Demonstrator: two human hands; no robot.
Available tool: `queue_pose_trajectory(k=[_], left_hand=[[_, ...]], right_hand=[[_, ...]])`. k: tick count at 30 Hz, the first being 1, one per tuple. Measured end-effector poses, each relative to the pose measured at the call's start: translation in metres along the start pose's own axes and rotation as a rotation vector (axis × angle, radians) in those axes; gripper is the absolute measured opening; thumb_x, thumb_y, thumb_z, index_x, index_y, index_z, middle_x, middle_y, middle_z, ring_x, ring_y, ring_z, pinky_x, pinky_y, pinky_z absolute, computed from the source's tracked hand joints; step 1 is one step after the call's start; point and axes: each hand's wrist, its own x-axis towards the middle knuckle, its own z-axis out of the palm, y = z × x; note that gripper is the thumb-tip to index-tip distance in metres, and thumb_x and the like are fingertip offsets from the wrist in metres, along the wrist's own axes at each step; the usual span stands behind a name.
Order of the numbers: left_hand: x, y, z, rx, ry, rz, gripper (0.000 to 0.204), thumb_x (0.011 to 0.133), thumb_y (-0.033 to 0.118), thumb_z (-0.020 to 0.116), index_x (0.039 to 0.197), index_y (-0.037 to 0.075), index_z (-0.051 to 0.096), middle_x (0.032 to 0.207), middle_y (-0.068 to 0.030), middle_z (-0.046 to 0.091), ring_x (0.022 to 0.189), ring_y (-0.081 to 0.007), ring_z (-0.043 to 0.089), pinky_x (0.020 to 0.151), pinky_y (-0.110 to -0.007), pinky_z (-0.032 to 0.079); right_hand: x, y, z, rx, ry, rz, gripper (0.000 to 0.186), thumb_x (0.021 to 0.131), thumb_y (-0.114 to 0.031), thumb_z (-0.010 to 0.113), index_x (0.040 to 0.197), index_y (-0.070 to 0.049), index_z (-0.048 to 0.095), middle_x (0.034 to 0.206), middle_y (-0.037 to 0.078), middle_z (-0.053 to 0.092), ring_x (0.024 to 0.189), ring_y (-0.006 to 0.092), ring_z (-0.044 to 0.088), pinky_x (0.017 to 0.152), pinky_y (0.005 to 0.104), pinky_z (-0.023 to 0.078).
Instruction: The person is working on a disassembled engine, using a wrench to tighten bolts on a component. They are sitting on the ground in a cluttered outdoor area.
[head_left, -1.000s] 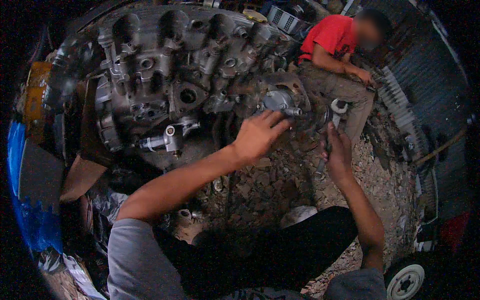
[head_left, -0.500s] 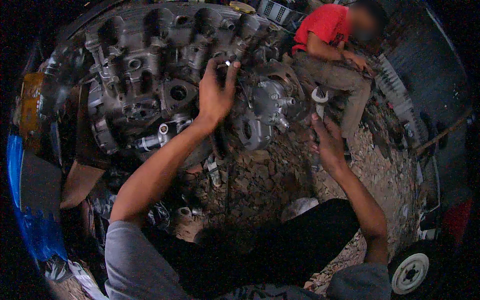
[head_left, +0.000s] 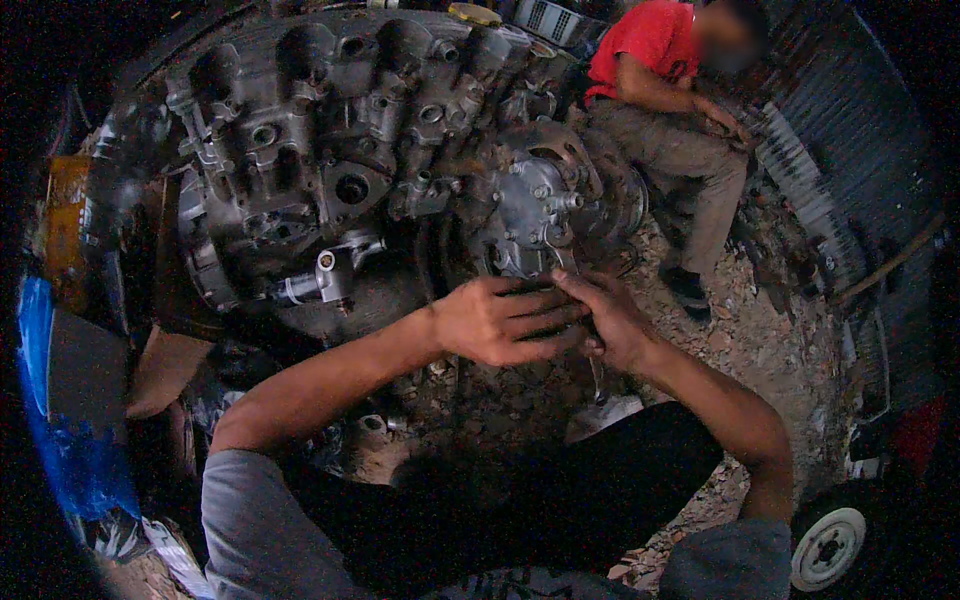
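In my right hand [head_left: 618,318] is a metal wrench [head_left: 597,380], its upper end up against the round metal cover with bolts [head_left: 528,200] on the engine's near right part. The lower end of its shaft shows below my fingers. My left hand [head_left: 515,322] meets the right one just below that cover, fingers curled together over the wrench's middle. What lies inside the left fingers is hidden. Beyond and to the left stretches a large grey engine block [head_left: 300,130] with several round bores. A pipe fitting [head_left: 330,272] sticks out of its near side.
A person in a red shirt [head_left: 640,60] sits at the far right. Stones and chips cover the ground [head_left: 740,370]. At left lie a cardboard flap [head_left: 168,370] and blue plastic sheeting [head_left: 70,440]. A wheel [head_left: 828,548] stands at lower right, a grey crate [head_left: 548,20] at the back.
My left hand has come down and right from the engine block to my right hand. The right hand has moved left, bringing the wrench to the bolted cover.
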Motion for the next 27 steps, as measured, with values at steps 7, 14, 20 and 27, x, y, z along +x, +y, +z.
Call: queue_pose_trajectory(k=[7, 14, 20, 27], left_hand=[[-0.011, 0.003, 0.001, -0.066, -0.127, -0.005, 0.027, 0.070, 0.024, 0.062, 0.096, 0.015, 0.062, 0.101, -0.0044, 0.062, 0.097, -0.0235, 0.061, 0.084, -0.035, 0.051], [-0.018, 0.032, 0.015, -0.651, 0.276, -1.539, 0.041, 0.090, 0.036, 0.058, 0.109, -0.001, 0.059, 0.092, -0.0109, 0.062, 0.089, -0.0174, 0.058, 0.079, -0.031, 0.047], [0.010, 0.013, 0.013, -1.065, 0.259, -1.701, 0.044, 0.089, 0.038, 0.059, 0.099, -0.005, 0.063, 0.090, -0.0076, 0.065, 0.080, -0.0132, 0.058, 0.071, -0.030, 0.050], [-0.016, -0.015, 0.014, -0.896, 0.228, -1.614, 0.035, 0.089, 0.030, 0.060, 0.092, -0.005, 0.065, 0.079, -0.0071, 0.065, 0.072, -0.0130, 0.061, 0.060, -0.029, 0.051]], right_hand=[[0.009, 0.011, 0.006, 0.128, -0.042, -0.081, 0.018, 0.089, -0.024, 0.058, 0.101, -0.011, 0.056, 0.074, -0.002, 0.054, 0.050, 0.0046, 0.045, 0.038, 0.0204, 0.030], [0.019, 0.022, 0.001, -0.039, -0.066, -0.198, 0.021, 0.088, -0.022, 0.062, 0.101, -0.008, 0.055, 0.069, -0.004, 0.050, 0.049, 0.0038, 0.040, 0.039, 0.0207, 0.030], [0.019, 0.018, 0.009, -0.258, 0.054, -0.252, 0.026, 0.087, -0.023, 0.063, 0.105, -0.005, 0.055, 0.063, -0.004, 0.046, 0.047, 0.0046, 0.038, 0.039, 0.0218, 0.031], [0.018, 0.018, 0.008, -0.398, -0.012, -0.159, 0.026, 0.087, -0.029, 0.064, 0.097, -0.005, 0.059, 0.063, -0.001, 0.052, 0.046, 0.0091, 0.044, 0.042, 0.0264, 0.036]])
